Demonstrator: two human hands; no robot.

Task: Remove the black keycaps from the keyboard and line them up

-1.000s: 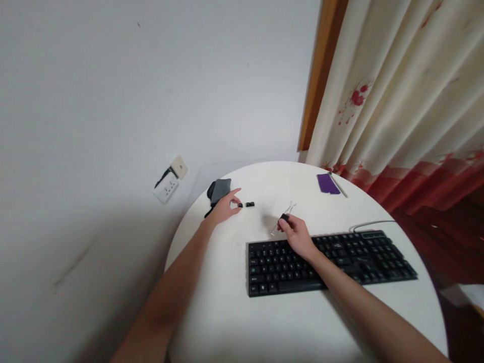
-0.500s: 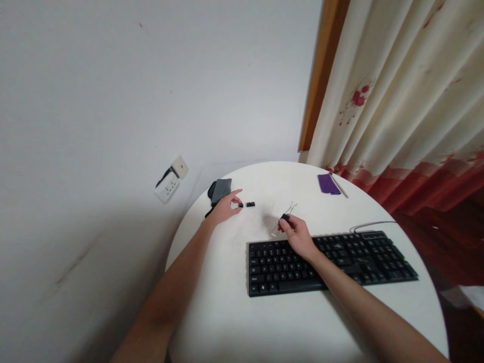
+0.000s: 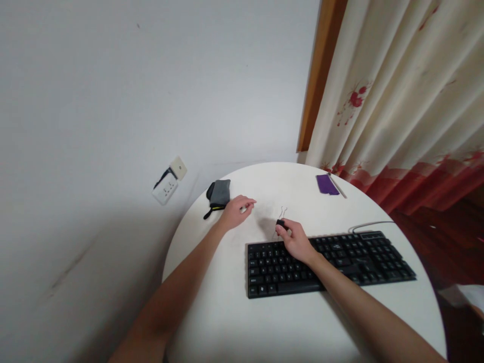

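My left hand [image 3: 237, 212] is low over the white table with its fingers curled toward the thumb. Whatever those fingers hold or touch, the small black keycaps included, is hidden by them. In my right hand [image 3: 295, 241] is a wire keycap puller [image 3: 280, 222], gripped by its black middle between thumb and fingers. Two thin wire prongs point up and away from it, and another wire end shows faintly below. The black keyboard [image 3: 302, 287] lies under my right wrist and forearm.
A grey pouch [image 3: 220, 192] with a dark strap is beside my left hand. Farther right are a purple cloth [image 3: 325, 184] and a slim pale stick [image 3: 338, 186]. The keyboard's cable [image 3: 372, 223] runs off the right side. A wall stands behind the round table [image 3: 212, 302].
My left hand has moved slightly right, over where the black keycaps lay, and they no longer show. My right hand has tilted the puller more upright and shifted it slightly left.
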